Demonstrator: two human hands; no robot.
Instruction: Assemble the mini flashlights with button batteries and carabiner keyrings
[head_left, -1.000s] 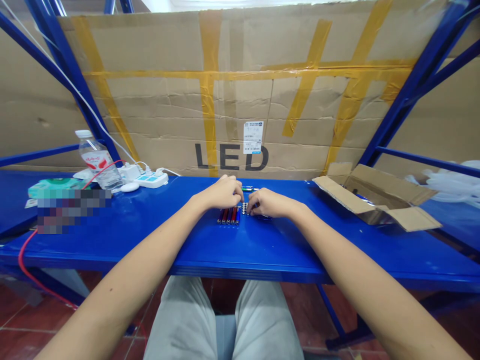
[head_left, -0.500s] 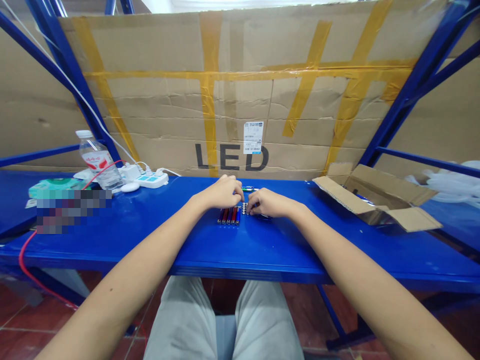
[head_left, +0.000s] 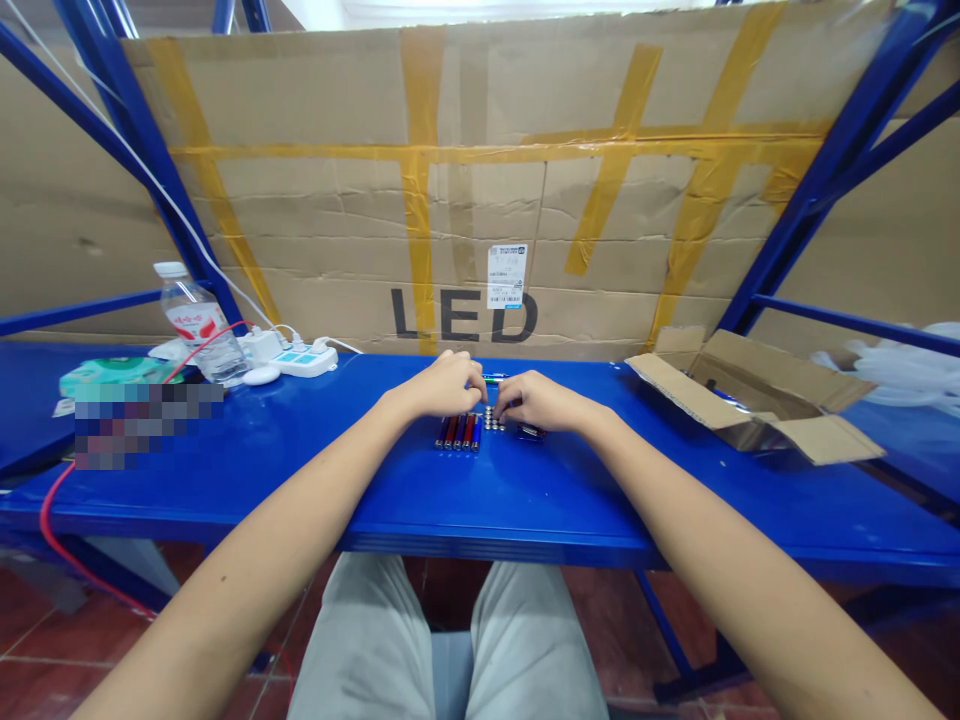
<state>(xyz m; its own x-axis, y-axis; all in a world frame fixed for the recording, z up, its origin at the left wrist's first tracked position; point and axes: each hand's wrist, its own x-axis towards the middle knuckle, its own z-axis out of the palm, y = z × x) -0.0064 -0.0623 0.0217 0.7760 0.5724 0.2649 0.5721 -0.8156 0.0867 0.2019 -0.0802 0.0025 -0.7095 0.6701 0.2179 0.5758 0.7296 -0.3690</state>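
Several dark red and blue tubes (head_left: 458,433) stand side by side in a row on the blue table. Right of them sit several small silver round pieces (head_left: 489,420). My left hand (head_left: 452,383) is bent above the tubes, its fingers closed beside the silver pieces; what they hold, if anything, is too small to name. My right hand (head_left: 534,400) has its fingertips pressed together at the right side of the silver pieces, contents hidden. Behind both hands lies a green and silver pen-like item (head_left: 495,379). A dark item (head_left: 531,433) lies below my right hand.
An open cardboard box (head_left: 750,390) stands at the right. At the left are a plastic bottle (head_left: 199,325), a white power strip (head_left: 304,360) and a green packet (head_left: 120,376). A large cardboard sheet (head_left: 337,230) rises behind the blue table (head_left: 480,500).
My right hand has shifted slightly up, and more of the silver pieces and of the dark item below it shows. My left hand has hardly moved.
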